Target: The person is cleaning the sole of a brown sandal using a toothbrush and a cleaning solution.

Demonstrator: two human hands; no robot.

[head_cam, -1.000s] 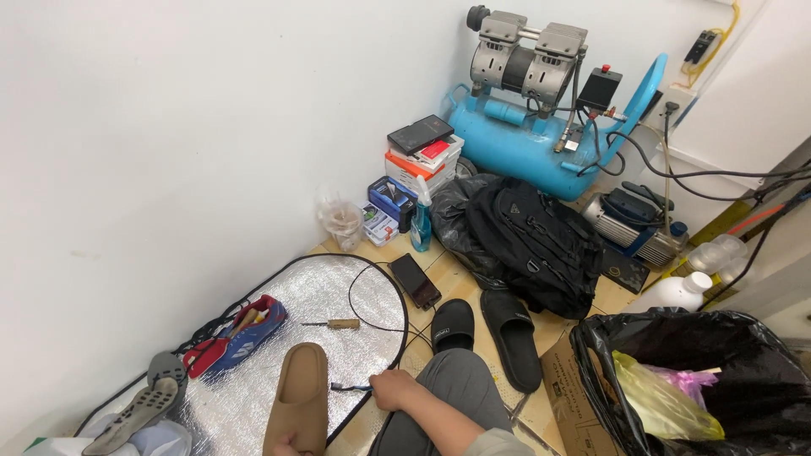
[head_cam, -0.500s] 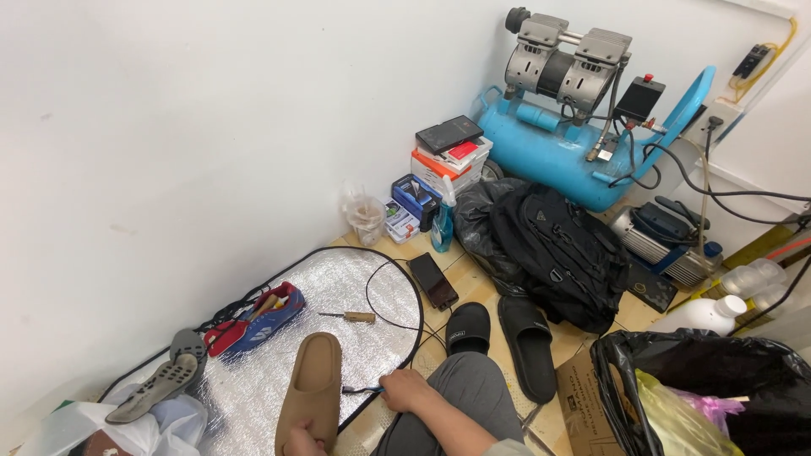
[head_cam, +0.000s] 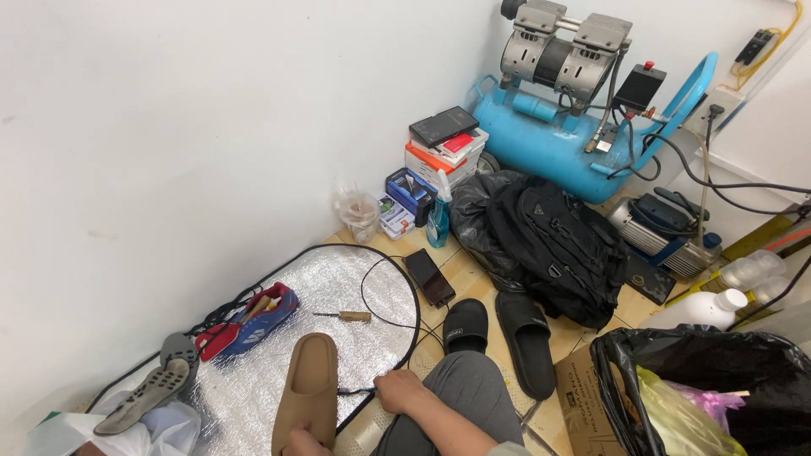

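A tan foam slipper (head_cam: 308, 388) stands on its heel end on the silver padded mat (head_cam: 338, 274). My left hand (head_cam: 297, 441) grips its lower end at the bottom edge of the view, mostly cut off. My right hand (head_cam: 401, 393) rests just right of the slipper, by my grey-trousered knee, fingers closed on a thin black tool or cable end (head_cam: 355, 391) that points at the slipper's side. A small wooden-handled screwdriver (head_cam: 346, 317) lies on the mat just beyond.
Red-and-blue pouch (head_cam: 249, 321) and grey sandal (head_cam: 156, 384) lie at left. Ahead are a phone (head_cam: 429, 277), two black slides (head_cam: 498, 333), a black backpack (head_cam: 557, 245), a blue compressor (head_cam: 549, 143) and stacked boxes (head_cam: 443, 148). A black-bagged bin (head_cam: 701, 380) stands at right.
The view has shifted, so everything sits higher and further right in the frame. Both hands stay at the tan slipper, which keeps its place on the mat.
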